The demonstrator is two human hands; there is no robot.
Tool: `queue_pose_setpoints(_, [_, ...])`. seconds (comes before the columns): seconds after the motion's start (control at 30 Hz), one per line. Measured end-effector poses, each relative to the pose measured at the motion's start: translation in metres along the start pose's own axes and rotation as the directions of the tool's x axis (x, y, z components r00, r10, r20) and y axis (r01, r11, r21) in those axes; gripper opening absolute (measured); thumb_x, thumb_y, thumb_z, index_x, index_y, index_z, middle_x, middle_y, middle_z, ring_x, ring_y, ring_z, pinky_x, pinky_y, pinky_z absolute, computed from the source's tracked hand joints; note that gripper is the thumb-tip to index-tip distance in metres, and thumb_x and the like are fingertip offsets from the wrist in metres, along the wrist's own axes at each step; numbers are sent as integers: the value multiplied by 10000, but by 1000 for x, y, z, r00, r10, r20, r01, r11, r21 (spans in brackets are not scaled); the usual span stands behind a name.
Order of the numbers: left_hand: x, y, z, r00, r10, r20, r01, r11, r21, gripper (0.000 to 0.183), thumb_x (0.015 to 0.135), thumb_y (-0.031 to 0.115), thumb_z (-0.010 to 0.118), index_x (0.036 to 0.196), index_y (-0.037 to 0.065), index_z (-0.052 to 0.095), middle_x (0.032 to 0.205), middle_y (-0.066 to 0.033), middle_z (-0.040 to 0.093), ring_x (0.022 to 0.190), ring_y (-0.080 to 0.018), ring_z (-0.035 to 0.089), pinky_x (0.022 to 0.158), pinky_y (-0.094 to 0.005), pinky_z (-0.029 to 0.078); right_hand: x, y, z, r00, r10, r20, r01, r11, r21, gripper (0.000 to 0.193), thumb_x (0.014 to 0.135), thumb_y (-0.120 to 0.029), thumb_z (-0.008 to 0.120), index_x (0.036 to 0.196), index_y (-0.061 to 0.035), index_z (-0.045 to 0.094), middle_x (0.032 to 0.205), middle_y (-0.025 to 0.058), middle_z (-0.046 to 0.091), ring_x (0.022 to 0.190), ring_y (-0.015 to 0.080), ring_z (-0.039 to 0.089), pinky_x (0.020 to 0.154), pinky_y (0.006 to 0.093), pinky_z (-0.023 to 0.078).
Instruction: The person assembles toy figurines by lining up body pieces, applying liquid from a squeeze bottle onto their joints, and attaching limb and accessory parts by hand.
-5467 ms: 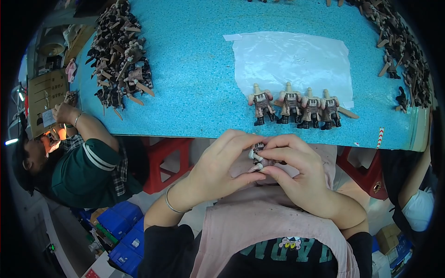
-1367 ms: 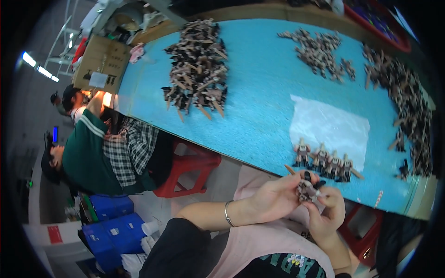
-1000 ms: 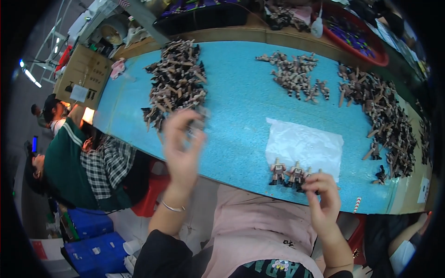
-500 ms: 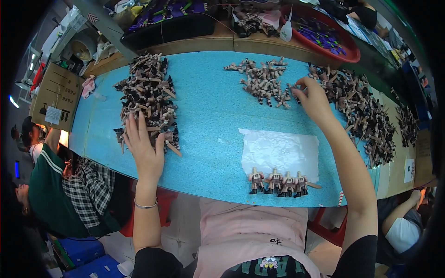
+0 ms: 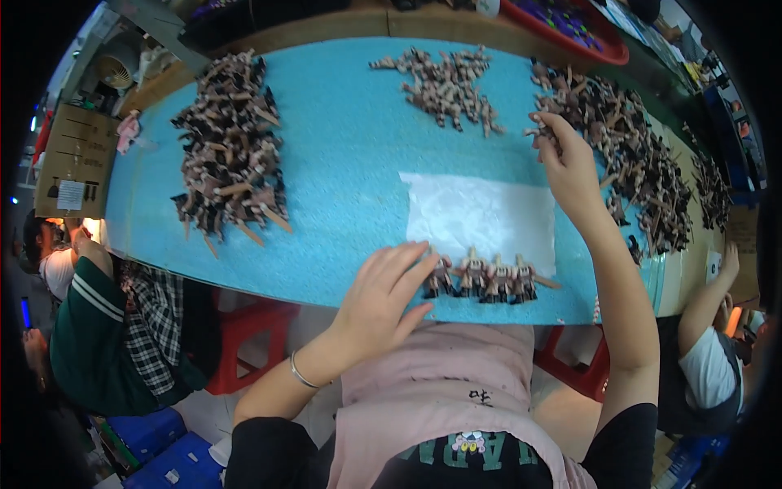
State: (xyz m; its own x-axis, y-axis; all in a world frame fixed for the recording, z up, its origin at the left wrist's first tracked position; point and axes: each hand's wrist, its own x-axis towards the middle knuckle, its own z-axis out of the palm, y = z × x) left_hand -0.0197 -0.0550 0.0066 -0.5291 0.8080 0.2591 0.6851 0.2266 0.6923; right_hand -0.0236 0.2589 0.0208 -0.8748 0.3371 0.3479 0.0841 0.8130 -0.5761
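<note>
Four becomes several small headless toy figures point(image 5: 472, 275), standing in a row along the near edge of a crumpled white sheet point(image 5: 481, 212). My left hand point(image 5: 379, 297) is at the left end of that row, fingers stretched out, its fingertips at the leftmost figure point(image 5: 440, 281). Whether they touch it I cannot tell. Farther right, my right hand point(image 5: 566, 159) pinches a small pale toy piece point(image 5: 535, 131) just above the table, beside the right-hand heap of figures point(image 5: 627, 138). My fingers hide most of that piece. A smaller heap of pale striped toy pieces point(image 5: 448, 85) lies left of my right hand.
A long heap of dark and brown toy figures point(image 5: 228, 155) covers the left of the blue table point(image 5: 334, 163). Beyond the far edge stands a red basin point(image 5: 607, 50) of purple pieces. A cardboard box point(image 5: 77, 155) is at far left. Other people sit at both sides.
My left hand has left the left heap and come right to the row of figures. The right hand stays by the right heap with a small piece. The view has tilted down.
</note>
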Motion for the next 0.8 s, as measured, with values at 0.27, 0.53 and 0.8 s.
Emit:
queue_pose_setpoints(0.27, [2,-5,10,999,27,34,-32,991,133,622,702,80,721,1285,27,509,1287,-155,526,1179,-342,503,1001,-471,371,-68,-35,0,961,36,274,-102,968,230,186,831,-20,634,1016,0,620,867,139,651,775,273,622,698,361,487])
queue_pose_setpoints(0.53, [0,-5,15,999,32,4,-32,990,134,604,698,71,722,1267,28,524,1276,-148,535,1174,-338,507,997,-466,375,-70,-30,8,969,-59,239,31,992,119,125,781,-6,656,895,-6,605,870,129,590,860,313,565,743,397,454])
queue_pose_setpoints(0.8, [0,-5,11,999,50,-12,-48,992,118,591,702,58,722,1259,22,527,1252,-149,545,1139,-322,534,975,-450,408,-69,-30,4,985,-16,170,-9,989,145,104,811,-12,633,907,2,597,876,125,614,776,284,575,710,367,460])
